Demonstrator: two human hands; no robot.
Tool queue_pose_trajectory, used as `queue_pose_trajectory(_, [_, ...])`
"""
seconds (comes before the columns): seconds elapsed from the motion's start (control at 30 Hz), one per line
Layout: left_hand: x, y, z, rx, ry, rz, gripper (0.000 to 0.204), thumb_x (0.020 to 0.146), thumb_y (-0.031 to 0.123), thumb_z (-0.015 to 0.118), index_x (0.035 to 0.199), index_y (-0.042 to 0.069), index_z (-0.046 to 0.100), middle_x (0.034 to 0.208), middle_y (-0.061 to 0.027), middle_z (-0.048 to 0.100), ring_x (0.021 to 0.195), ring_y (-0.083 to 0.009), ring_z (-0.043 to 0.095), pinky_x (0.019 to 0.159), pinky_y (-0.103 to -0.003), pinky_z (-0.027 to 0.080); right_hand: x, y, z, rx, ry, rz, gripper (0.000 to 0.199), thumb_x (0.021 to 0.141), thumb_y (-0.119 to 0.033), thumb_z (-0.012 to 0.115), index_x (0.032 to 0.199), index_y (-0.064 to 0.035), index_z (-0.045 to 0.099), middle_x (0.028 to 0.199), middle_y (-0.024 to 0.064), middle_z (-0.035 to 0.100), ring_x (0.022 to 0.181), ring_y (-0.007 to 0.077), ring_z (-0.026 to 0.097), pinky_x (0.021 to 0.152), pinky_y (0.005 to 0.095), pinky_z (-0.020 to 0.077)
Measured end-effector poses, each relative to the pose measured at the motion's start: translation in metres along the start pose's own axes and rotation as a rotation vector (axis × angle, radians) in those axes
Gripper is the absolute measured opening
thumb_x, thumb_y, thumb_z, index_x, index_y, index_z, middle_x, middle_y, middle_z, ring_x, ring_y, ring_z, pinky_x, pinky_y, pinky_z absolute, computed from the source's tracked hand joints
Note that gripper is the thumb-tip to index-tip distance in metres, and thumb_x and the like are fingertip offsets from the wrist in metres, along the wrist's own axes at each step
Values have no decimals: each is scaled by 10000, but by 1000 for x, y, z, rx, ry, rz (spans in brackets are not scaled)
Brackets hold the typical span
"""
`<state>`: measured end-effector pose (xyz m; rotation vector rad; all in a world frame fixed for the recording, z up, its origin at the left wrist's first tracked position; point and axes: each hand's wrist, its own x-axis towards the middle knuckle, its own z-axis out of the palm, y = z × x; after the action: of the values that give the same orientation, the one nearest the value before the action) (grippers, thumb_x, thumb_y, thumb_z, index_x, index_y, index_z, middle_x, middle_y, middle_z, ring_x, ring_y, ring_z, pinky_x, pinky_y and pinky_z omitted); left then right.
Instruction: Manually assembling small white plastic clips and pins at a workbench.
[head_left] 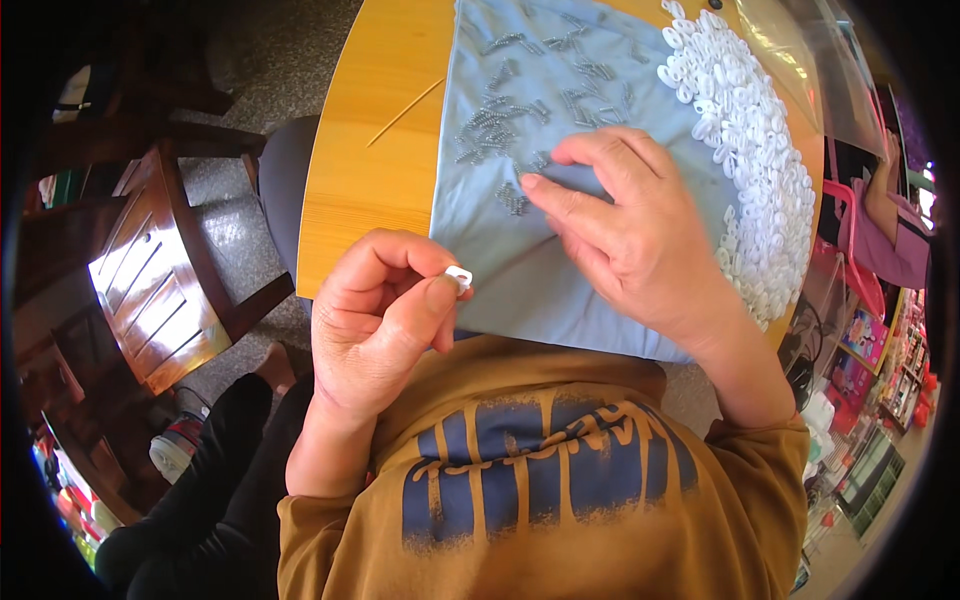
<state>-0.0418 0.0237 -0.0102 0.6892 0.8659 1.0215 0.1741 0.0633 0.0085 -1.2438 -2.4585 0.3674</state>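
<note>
My left hand (375, 320) is closed in a pinch, with a small white plastic piece (460, 278) between thumb and forefinger. The piece is rounded and has a hole in it. Over the light blue cloth (590, 310), my right hand (635, 225) reaches out with its fingers apart, and nothing shows between them. Its fingertips are at a few small metal springs (512, 198), partly hiding them. Farther off on the cloth lie several more springs (490, 125), heaped and scattered.
A long pile of white plastic pieces (750, 140) curves along the right side of the table. A thin wooden stick (405, 112) lies on the bare yellow tabletop (350, 190). Left of the table stands a wooden chair (165, 270). A person's dark-clad legs (215, 480) show at lower left.
</note>
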Motion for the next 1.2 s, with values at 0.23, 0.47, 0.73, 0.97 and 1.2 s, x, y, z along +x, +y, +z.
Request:
queue_pose_trajectory(0.23, [1, 0, 1, 9, 8, 1, 94, 831, -56, 516, 906, -4, 535, 819, -80, 593, 554, -64, 511, 503, -180, 417, -4, 1, -2, 19, -9, -2, 352, 614, 26, 667, 955, -61, 649, 977, 96, 551, 898, 271, 525, 737, 338, 452])
queue_pose_trajectory(0.47, [2, -1, -1, 3, -5, 22, 101, 825, -68, 504, 905, -11, 529, 833, -96, 589, 552, -80, 512, 507, -187, 416, -5, 8, 6, 135, 118, 59, 172, 651, 9, 664, 807, -25, 601, 887, 75, 556, 829, 246, 544, 734, 341, 446])
queue_pose_trajectory(0.73, [3, -4, -3, 24, -45, 71, 100, 826, -69, 495, 906, -16, 523, 840, -113, 578, 549, -94, 515, 518, -199, 417, -6, 9, 3, 183, 161, 102, 160, 655, 48, 656, 781, -24, 589, 889, 79, 569, 802, 246, 548, 655, 320, 450])
queue_pose_trajectory(0.97, [4, -5, -2, 31, -44, 95, 77, 834, -54, 506, 899, -17, 522, 840, -116, 576, 542, -98, 510, 521, -203, 413, -4, 9, 2, 150, 162, 138, 136, 664, 26, 655, 750, -31, 567, 851, 69, 543, 801, 249, 530, 661, 327, 439])
queue_pose_trajectory(1.2, [3, -4, -1, 48, -24, 95, 77, 834, -58, 514, 896, -13, 522, 837, -110, 581, 546, -99, 510, 517, -202, 414, 6, 12, -8, 137, -32, 170, 127, 679, 9, 638, 702, -28, 518, 805, 66, 514, 799, 240, 503, 686, 329, 419])
